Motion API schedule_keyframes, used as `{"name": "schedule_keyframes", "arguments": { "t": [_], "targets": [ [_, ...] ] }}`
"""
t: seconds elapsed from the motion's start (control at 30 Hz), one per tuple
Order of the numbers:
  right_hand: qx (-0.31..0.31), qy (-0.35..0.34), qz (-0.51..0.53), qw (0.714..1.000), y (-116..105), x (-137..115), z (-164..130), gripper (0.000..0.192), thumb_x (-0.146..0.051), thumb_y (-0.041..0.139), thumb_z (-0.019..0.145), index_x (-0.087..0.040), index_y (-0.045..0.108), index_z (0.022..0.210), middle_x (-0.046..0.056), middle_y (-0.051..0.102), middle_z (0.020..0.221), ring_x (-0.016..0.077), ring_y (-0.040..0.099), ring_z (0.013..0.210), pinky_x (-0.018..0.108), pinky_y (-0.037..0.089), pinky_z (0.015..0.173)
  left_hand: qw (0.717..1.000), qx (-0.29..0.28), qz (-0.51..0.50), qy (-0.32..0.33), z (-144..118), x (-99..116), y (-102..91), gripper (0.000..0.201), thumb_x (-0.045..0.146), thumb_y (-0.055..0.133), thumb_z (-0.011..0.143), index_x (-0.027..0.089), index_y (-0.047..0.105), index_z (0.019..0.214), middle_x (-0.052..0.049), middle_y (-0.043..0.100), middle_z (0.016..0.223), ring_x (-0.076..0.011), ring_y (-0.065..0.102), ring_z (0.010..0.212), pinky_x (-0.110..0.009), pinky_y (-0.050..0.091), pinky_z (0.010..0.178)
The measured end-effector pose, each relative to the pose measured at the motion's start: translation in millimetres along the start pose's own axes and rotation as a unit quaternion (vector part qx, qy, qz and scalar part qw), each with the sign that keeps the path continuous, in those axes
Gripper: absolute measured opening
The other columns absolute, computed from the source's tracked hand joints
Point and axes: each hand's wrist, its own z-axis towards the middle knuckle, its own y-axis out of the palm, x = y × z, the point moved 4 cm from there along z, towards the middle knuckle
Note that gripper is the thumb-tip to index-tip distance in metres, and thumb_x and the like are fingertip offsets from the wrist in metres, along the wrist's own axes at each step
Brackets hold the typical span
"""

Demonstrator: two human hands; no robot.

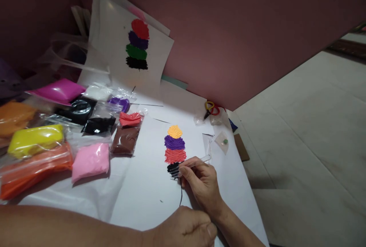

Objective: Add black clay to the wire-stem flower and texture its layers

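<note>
One set of fingers (187,171), on the right hand (203,186), is pinching a clear fork (203,159), its tines lying across the black patch (171,167) on the white sheet (143,191); texturing of this lowest patch is apparently proceeding, the next move probably calling for short, light strokes. Nearer the camera, the left hand (185,228) is resting with its fingers curled inward, concealing whether they are holding anything or whether both hands are touching. Farther left on the surface (95,195), an orange-red bag (37,168) is running out of frame.
</note>
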Motion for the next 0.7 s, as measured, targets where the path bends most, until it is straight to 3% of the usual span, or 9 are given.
{"name": "schedule_keyframes", "arguments": {
  "t": [0.3,0.5,0.7],
  "targets": [
    [0.004,0.032,0.033,0.999,0.1,4.5,0.7,0.015,-0.027,0.069,0.084,-0.016,0.070,0.074,-0.003,0.057,0.058,0.0072,0.049,0.043,0.020,0.043,0.042,1.000,0.002,-0.004,-0.009,0.8,-2.8,-0.1,0.041,0.050,0.045,0.090,0.019,0.042,0.062,0.005,0.039,0.059,-0.0105,0.033,0.056,-0.024,0.031,0.055],
    [0.003,0.035,0.040,0.999,0.5,1.3,2.7,0.012,-0.022,0.069,0.082,-0.016,0.072,0.072,0.000,0.063,0.066,0.0060,0.050,0.044,0.019,0.042,0.042,1.000,0.000,0.001,-0.021,0.2,-0.9,0.0,0.033,0.036,0.044,0.092,0.018,0.045,0.063,0.004,0.041,0.060,-0.0107,0.036,0.058,-0.023,0.031,0.055],
    [-0.002,0.031,0.042,0.999,1.1,-1.3,2.3,0.008,-0.019,0.069,0.080,-0.016,0.073,0.073,-0.001,0.061,0.060,0.0064,0.050,0.044,0.018,0.041,0.042,1.000,-0.003,0.004,-0.024,0.5,0.5,-0.6,0.034,0.033,0.042,0.093,0.018,0.044,0.062,0.004,0.041,0.060,-0.0109,0.036,0.058,-0.023,0.031,0.055]
  ]
}}
